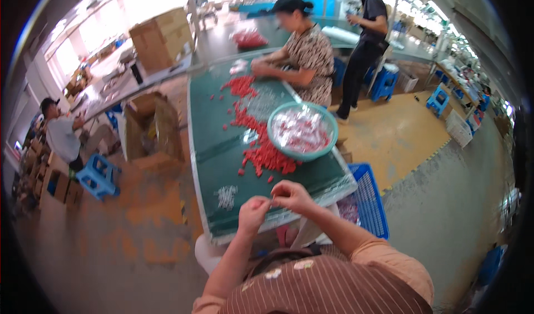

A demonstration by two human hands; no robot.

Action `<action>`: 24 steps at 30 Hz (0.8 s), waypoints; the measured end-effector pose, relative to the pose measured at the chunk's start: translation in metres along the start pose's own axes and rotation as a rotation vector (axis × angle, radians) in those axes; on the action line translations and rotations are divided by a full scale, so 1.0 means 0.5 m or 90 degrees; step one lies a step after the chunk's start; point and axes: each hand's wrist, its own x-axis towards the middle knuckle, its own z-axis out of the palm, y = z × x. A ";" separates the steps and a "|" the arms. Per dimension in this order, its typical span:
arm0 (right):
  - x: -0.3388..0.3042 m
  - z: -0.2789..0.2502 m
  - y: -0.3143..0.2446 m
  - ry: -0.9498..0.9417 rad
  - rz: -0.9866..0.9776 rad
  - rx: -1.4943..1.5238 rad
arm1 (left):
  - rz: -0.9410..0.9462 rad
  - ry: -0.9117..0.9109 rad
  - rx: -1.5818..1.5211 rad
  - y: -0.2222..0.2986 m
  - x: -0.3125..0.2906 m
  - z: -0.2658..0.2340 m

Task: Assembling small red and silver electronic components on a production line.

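My left hand (254,215) is closed in a pinch over the near edge of the green-topped table (214,147). Right beside it, my right hand (292,197) has its thumb and fingers pressed together. The fingertips of both meet at something too small to make out. Beyond them a heap of small red pieces (267,158) spreads up the table. A small pile of thin, whitish clear pieces (226,197) lies to the left of my hands. On the table's right side stands a pale green basin (271,136) filled with clear bags (297,124) of red pieces.
Across the table a person (311,64) handles pieces near another clear scatter (264,103). A blue plastic crate (371,203) stands by the table's right edge. Left are an open cardboard box (151,130), a blue stool (99,176) and a seated person (64,130). Another person (364,41) stands behind.
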 end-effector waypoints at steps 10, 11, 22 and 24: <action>-0.002 -0.025 -0.028 0.089 0.230 0.378 | -0.298 -0.118 -0.239 0.042 -0.032 0.000; -0.006 -0.025 -0.026 0.093 0.232 0.378 | -0.303 -0.114 -0.256 0.045 -0.035 0.006; -0.037 -0.030 -0.037 0.125 0.321 0.481 | -0.329 -0.225 -0.357 0.072 -0.047 0.038; -0.038 -0.027 -0.038 0.118 0.315 0.487 | -0.332 -0.172 -0.303 0.078 -0.047 0.050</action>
